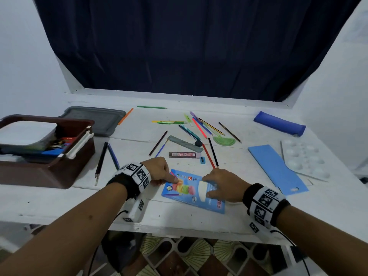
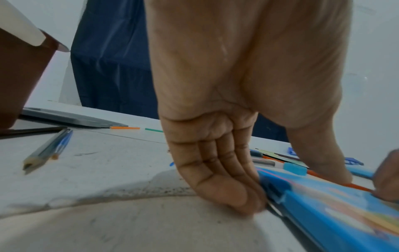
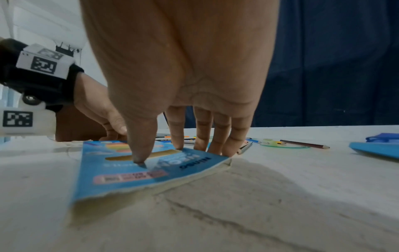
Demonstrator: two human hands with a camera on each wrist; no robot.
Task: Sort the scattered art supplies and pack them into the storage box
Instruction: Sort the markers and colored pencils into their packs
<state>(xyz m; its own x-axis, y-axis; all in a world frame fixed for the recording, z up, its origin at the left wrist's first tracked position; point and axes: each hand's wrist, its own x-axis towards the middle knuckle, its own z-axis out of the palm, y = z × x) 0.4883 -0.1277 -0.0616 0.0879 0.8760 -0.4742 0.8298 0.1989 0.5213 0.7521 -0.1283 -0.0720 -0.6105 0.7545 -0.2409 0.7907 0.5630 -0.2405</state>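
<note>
A flat blue coloured-pencil box [image 1: 189, 193] [image 2: 323, 213] [image 3: 121, 170] lies near the table's front edge. My left hand [image 1: 169, 179] [image 2: 237, 187] holds its left end, fingers curled against the open flap and thumb on the far edge. My right hand [image 1: 219, 186] [image 3: 177, 139] rests on its right half, thumb pressing the top and straight fingers at the far edge. The near right corner is slightly raised. The brown storage box [image 1: 49, 172] [image 2: 21, 76] stands at the left with supplies inside.
Loose pencils and pens [image 1: 199, 126], a grey ruler [image 1: 185, 144], a green protractor [image 1: 224, 140], a lead case [image 1: 184, 154] and a blue sharpener [image 1: 202, 159] lie behind the hands. A grey lid [image 1: 95, 120], a blue pencil case [image 1: 278, 123], a blue sleeve [image 1: 276, 168] and a white palette [image 1: 306, 158] also lie on the table.
</note>
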